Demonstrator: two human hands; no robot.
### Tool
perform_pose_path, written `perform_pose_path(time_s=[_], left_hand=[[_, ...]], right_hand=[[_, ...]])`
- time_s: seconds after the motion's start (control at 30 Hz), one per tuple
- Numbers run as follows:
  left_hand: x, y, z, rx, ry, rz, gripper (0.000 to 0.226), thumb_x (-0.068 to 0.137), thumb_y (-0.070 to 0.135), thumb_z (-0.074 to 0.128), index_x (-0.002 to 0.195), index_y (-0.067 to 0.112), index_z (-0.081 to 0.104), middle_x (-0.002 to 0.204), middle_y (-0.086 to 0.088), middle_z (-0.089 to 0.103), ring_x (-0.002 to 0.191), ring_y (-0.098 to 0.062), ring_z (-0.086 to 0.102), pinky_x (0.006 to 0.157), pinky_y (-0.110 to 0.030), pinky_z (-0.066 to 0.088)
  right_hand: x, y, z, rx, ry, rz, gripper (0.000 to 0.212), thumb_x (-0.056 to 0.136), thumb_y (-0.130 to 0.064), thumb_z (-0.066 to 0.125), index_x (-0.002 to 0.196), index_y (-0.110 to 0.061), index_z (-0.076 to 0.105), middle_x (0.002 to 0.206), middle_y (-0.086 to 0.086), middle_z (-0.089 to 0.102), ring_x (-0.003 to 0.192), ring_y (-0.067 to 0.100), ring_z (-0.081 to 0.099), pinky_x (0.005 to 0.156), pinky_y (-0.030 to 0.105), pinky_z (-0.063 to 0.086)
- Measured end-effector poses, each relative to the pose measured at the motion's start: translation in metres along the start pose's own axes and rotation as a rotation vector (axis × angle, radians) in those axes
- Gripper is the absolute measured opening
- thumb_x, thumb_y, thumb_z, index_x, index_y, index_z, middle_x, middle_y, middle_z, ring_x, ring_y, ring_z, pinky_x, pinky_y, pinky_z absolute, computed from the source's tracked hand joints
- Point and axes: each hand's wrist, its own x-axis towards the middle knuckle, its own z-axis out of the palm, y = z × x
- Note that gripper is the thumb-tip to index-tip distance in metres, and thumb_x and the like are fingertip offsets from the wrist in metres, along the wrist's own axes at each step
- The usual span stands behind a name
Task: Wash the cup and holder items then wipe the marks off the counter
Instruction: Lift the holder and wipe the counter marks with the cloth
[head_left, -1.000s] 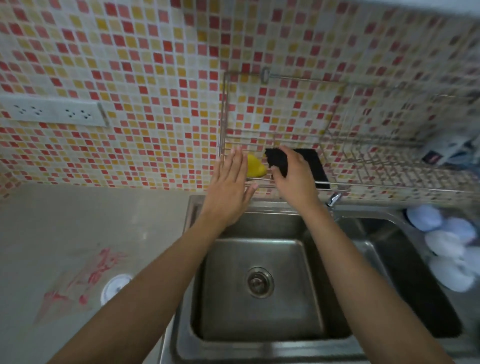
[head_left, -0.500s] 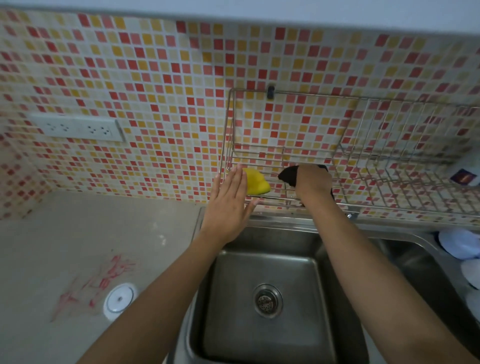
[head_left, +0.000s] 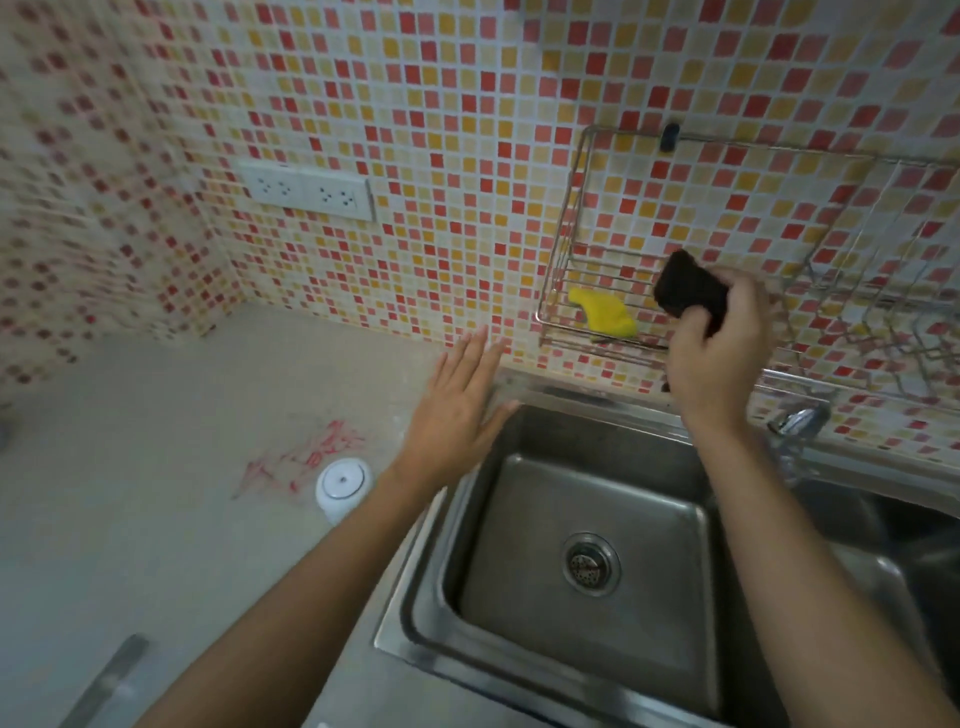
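Observation:
My right hand (head_left: 714, 353) grips a black sponge (head_left: 688, 288) and holds it just in front of the wire rack (head_left: 566, 249) on the tiled wall. A yellow cloth (head_left: 605, 312) lies on the rack's bottom shelf, left of the sponge. My left hand (head_left: 457, 410) hovers flat with straight fingers over the left rim of the sink (head_left: 587, 551), holding nothing. Red marks (head_left: 306, 457) smear the grey counter (head_left: 156, 519). A white round item (head_left: 343, 483) stands on the counter beside the marks.
A steel tap (head_left: 797, 421) sticks out at the right behind the sink. A second basin (head_left: 893, 561) lies to the right. A white socket strip (head_left: 306, 189) sits on the tiled wall. A grey bar (head_left: 106, 680) shows at the counter's near left.
My right hand has lifted the black sponge off the rack shelf and drawn it out. My left hand has dropped away from the yellow cloth toward the sink rim. The view has swung left.

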Motion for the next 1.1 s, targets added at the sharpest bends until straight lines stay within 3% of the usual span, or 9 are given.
perform_pose_path(time_s=[0.13, 0.3, 0.43, 0.57, 0.67, 0.77, 0.87, 0.97, 1.1], left_hand=[[-0.077, -0.057, -0.009, -0.051, 0.037, -0.312, 0.078, 0.095, 0.057, 0.043, 0.155, 0.017, 0.013, 0.163, -0.003, 0.005, 0.150, -0.019, 0.000, 0.122, -0.040, 0.003], [-0.147, -0.121, 0.007, -0.357, -0.067, -0.604, 0.112, 0.070, 0.058, 0.072, 0.153, 0.018, 0.008, 0.159, -0.006, 0.020, 0.146, -0.023, 0.019, 0.119, -0.046, 0.020], [-0.162, -0.161, 0.037, -0.608, -0.078, -0.557, 0.097, 0.060, 0.035, 0.091, 0.138, 0.021, 0.036, 0.130, 0.010, 0.051, 0.122, -0.001, 0.048, 0.106, -0.033, 0.040], [-0.165, -0.180, 0.057, -0.728, -0.061, -0.572, 0.097, 0.057, 0.021, 0.094, 0.135, 0.019, 0.037, 0.123, 0.031, 0.046, 0.109, 0.013, 0.051, 0.092, -0.002, 0.037], [-0.171, -0.189, 0.068, -0.791, -0.087, -0.526, 0.096, 0.060, 0.017, 0.092, 0.135, 0.032, 0.033, 0.129, 0.032, 0.043, 0.119, 0.014, 0.045, 0.096, -0.002, 0.032], [-0.172, -0.196, 0.069, -0.840, -0.103, -0.508, 0.087, 0.066, 0.018, 0.089, 0.129, 0.045, 0.035, 0.126, 0.039, 0.045, 0.120, 0.012, 0.046, 0.096, -0.004, 0.034], [-0.170, -0.201, 0.060, -0.890, -0.095, -0.517, 0.088, 0.066, 0.022, 0.089, 0.128, 0.049, 0.033, 0.128, 0.034, 0.046, 0.121, 0.010, 0.046, 0.097, -0.007, 0.035], [-0.164, -0.217, 0.039, -0.939, -0.044, -0.561, 0.095, 0.062, 0.028, 0.091, 0.137, 0.038, 0.034, 0.134, 0.015, 0.051, 0.124, 0.005, 0.048, 0.103, -0.014, 0.039], [-0.146, -0.274, 0.007, -0.882, 0.066, -0.611, 0.088, 0.060, 0.029, 0.091, 0.134, 0.009, 0.049, 0.124, 0.009, 0.062, 0.117, 0.002, 0.056, 0.100, -0.018, 0.046]], right_hand=[[-0.067, -0.045, 0.013, 0.151, -0.278, -0.006, 0.029, 0.082, -0.004, 0.049, 0.110, -0.006, 0.058, 0.099, 0.000, 0.059, 0.089, 0.013, 0.053, 0.073, 0.018, 0.039], [-0.180, -0.045, 0.053, 0.150, -0.742, 0.416, 0.024, 0.085, -0.018, 0.069, 0.103, -0.027, 0.056, 0.091, -0.010, 0.066, 0.082, 0.005, 0.063, 0.072, 0.030, 0.051], [-0.237, -0.040, 0.082, 0.086, -0.773, 0.606, 0.014, 0.093, -0.028, 0.062, 0.106, -0.031, 0.057, 0.093, -0.013, 0.068, 0.082, 0.009, 0.066, 0.070, 0.034, 0.054], [-0.272, -0.049, 0.111, -0.129, -0.775, 0.636, 0.024, 0.100, -0.035, 0.046, 0.092, -0.017, 0.059, 0.078, 0.000, 0.064, 0.078, 0.024, 0.064, 0.059, 0.031, 0.037], [-0.298, -0.059, 0.132, -0.174, -0.813, 0.717, 0.026, 0.101, -0.035, 0.044, 0.086, -0.018, 0.057, 0.072, -0.001, 0.060, 0.069, 0.018, 0.060, 0.053, 0.017, 0.035], [-0.322, -0.072, 0.147, -0.183, -0.811, 0.738, 0.031, 0.101, -0.039, 0.043, 0.107, -0.019, 0.066, 0.091, 0.004, 0.069, 0.080, 0.015, 0.063, 0.063, 0.014, 0.042], [-0.337, -0.071, 0.154, -0.243, -0.755, 0.593, 0.042, 0.101, -0.044, 0.036, 0.128, -0.024, 0.062, 0.121, 0.002, 0.066, 0.115, 0.020, 0.055, 0.092, 0.031, 0.044], [-0.346, -0.055, 0.165, -0.408, -0.975, 0.161, 0.052, 0.098, -0.047, 0.032, 0.141, -0.023, 0.050, 0.148, 0.004, 0.044, 0.142, 0.028, 0.028, 0.114, 0.041, 0.025], [-0.361, -0.049, 0.187, -0.689, -1.196, -0.104, 0.063, 0.097, -0.055, 0.022, 0.153, -0.025, 0.023, 0.159, 0.008, 0.019, 0.147, 0.037, 0.009, 0.115, 0.061, 0.011]])
